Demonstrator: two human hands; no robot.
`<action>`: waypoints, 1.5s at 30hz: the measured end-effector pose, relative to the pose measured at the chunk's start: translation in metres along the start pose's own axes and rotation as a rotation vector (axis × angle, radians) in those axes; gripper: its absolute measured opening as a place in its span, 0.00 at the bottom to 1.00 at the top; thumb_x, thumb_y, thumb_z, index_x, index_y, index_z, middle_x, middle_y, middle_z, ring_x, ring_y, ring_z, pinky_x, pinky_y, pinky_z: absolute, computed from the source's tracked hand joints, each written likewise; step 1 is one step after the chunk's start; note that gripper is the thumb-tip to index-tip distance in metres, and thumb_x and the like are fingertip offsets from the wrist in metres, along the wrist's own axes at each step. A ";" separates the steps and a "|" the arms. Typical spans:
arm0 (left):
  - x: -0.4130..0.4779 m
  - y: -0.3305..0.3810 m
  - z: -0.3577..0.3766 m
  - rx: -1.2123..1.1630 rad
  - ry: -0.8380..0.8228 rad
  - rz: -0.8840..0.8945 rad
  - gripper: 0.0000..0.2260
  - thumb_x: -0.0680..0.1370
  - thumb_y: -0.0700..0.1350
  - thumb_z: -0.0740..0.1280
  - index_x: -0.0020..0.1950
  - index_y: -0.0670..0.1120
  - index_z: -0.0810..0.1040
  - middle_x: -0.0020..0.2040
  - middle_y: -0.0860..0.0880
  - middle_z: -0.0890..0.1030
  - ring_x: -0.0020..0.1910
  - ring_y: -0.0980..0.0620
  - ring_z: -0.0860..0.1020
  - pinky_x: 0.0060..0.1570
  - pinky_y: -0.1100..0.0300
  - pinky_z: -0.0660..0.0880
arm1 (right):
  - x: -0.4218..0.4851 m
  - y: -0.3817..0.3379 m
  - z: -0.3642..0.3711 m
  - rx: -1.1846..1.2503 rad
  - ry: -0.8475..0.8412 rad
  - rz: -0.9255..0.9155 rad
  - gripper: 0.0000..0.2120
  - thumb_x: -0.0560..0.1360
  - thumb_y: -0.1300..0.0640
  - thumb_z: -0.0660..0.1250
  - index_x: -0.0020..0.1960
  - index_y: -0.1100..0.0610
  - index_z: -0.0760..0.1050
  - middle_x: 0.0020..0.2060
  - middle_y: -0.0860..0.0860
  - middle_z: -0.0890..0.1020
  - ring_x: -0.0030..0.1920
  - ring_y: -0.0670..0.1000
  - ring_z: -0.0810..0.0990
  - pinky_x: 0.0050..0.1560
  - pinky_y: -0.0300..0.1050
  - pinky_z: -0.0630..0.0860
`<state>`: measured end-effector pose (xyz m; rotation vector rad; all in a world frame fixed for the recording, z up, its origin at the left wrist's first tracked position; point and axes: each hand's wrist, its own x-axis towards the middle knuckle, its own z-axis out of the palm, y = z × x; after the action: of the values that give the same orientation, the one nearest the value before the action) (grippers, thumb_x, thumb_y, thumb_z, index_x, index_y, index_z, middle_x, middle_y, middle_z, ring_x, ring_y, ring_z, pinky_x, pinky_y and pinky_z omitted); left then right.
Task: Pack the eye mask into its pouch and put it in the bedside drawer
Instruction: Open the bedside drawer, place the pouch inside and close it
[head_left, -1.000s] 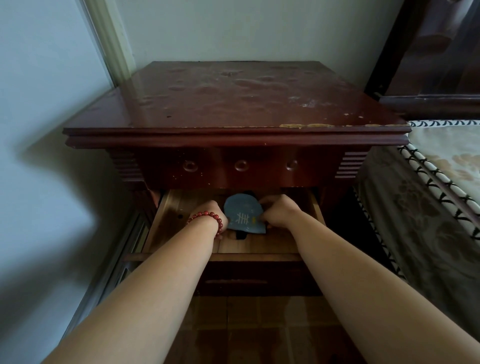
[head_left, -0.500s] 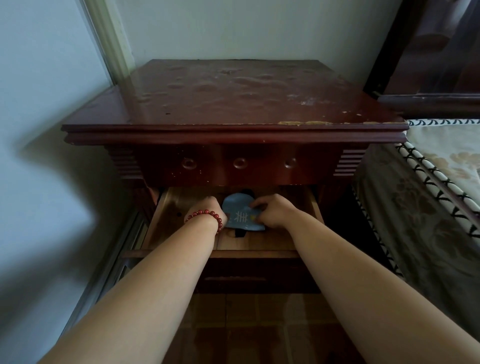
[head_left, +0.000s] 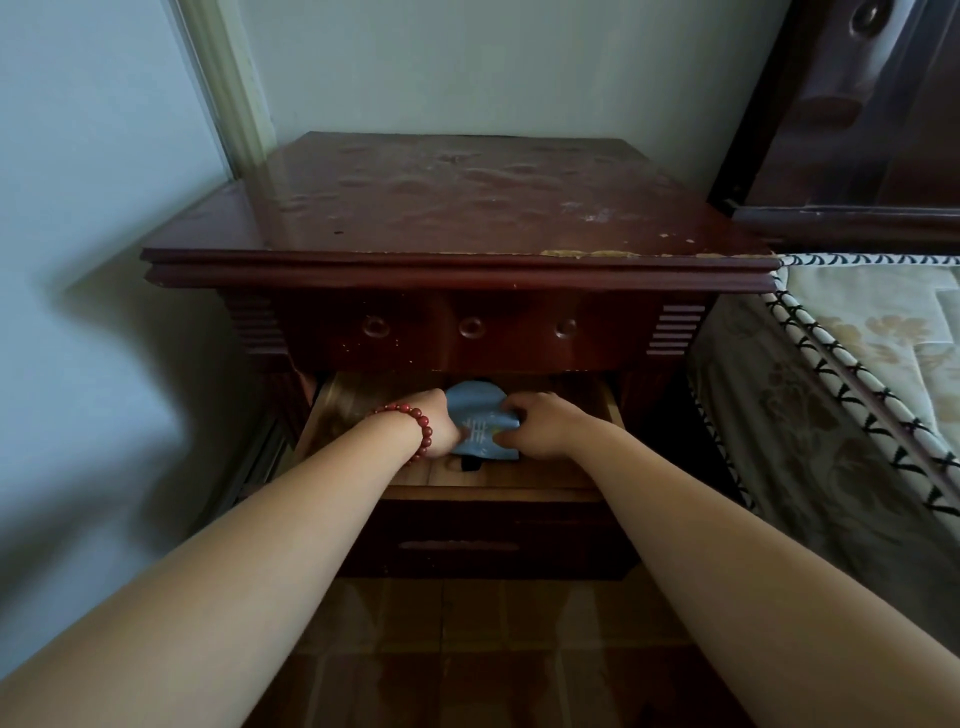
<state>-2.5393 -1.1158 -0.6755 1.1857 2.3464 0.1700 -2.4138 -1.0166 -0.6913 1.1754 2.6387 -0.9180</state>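
A blue pouch (head_left: 475, 415) with white markings lies inside the open wooden drawer (head_left: 488, 492) of the dark red bedside table (head_left: 457, 208). Something black (head_left: 470, 463) sticks out from under the pouch's near edge. My left hand (head_left: 434, 423), with a red bead bracelet on the wrist, grips the pouch's left side. On the pouch's right side my right hand (head_left: 537, 426) is closed, pinching its edge. Both hands reach into the drawer, under the table's front panel. The eye mask itself is not visible.
The drawer's dark front panel (head_left: 457, 545) faces me below its rim. A bed with a patterned mattress (head_left: 852, 395) stands close on the right, with a dark headboard (head_left: 857, 119) behind it. A pale wall (head_left: 78, 260) runs along the left. The floor (head_left: 467, 649) is brown tile.
Both hands have pushed the pouch slightly deeper into the drawer and drawn closer together on it, so more of the pouch is covered.
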 end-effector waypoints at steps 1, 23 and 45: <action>-0.004 -0.001 0.000 0.012 0.010 0.018 0.25 0.77 0.53 0.63 0.70 0.43 0.64 0.64 0.43 0.74 0.55 0.48 0.74 0.54 0.56 0.71 | -0.003 0.000 -0.001 -0.018 -0.006 -0.004 0.30 0.75 0.50 0.65 0.74 0.53 0.60 0.72 0.56 0.66 0.70 0.55 0.66 0.66 0.48 0.68; -0.084 -0.028 0.007 0.089 0.448 0.484 0.14 0.76 0.58 0.59 0.56 0.53 0.77 0.54 0.56 0.76 0.46 0.57 0.74 0.43 0.59 0.74 | -0.084 -0.015 0.017 -0.025 0.559 -0.368 0.15 0.77 0.49 0.63 0.62 0.52 0.76 0.61 0.48 0.78 0.63 0.48 0.74 0.55 0.37 0.69; -0.115 -0.046 0.010 0.103 0.472 0.493 0.09 0.72 0.53 0.69 0.52 0.59 0.77 0.50 0.59 0.78 0.46 0.59 0.75 0.41 0.61 0.76 | -0.115 -0.007 0.017 0.000 0.369 -0.451 0.29 0.66 0.50 0.76 0.66 0.47 0.72 0.61 0.44 0.76 0.58 0.44 0.75 0.58 0.44 0.76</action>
<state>-2.5107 -1.2354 -0.6558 1.9371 2.4112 0.5556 -2.3409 -1.1039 -0.6638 0.8238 3.2883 -0.8194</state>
